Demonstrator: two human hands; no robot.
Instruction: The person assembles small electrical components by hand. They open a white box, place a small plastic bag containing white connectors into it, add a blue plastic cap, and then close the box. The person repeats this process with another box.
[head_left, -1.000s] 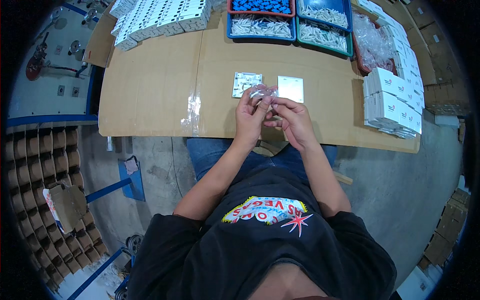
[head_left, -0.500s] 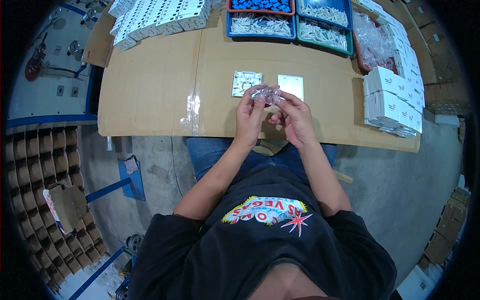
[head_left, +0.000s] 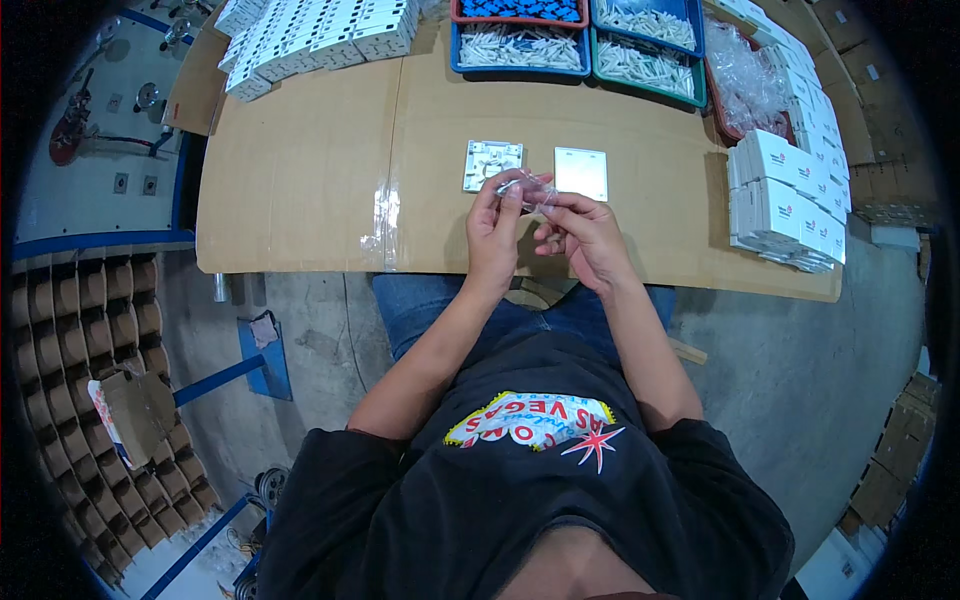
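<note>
Between my two hands is a small clear plastic bag (head_left: 528, 190), held up just over the near part of the cardboard-covered table. My left hand (head_left: 493, 225) pinches its left side between thumb and fingers. The thumb and forefinger of my right hand (head_left: 588, 232) close on its lower right side, the other fingers curled under. What lies inside the bag is too small to make out. Right beyond my left hand lies a white square plate with fittings and openings (head_left: 488, 158). A smooth white square plate (head_left: 582, 173) lies to its right, beyond my right hand.
Stacked white boxes (head_left: 785, 205) stand on the table's right side, with a tray of clear plastic bags (head_left: 745, 85) behind them. At the back are a blue tray of white plugs (head_left: 520, 50), a green tray (head_left: 650, 75) and rows of white boxes (head_left: 320, 40). Cardboard (head_left: 290, 180) covers the tabletop.
My right hand has shifted slightly down and left on the bag, its finger and thumb closer to my left fingers. The bag looks more bunched and tilted. Both plates lie where they were.
</note>
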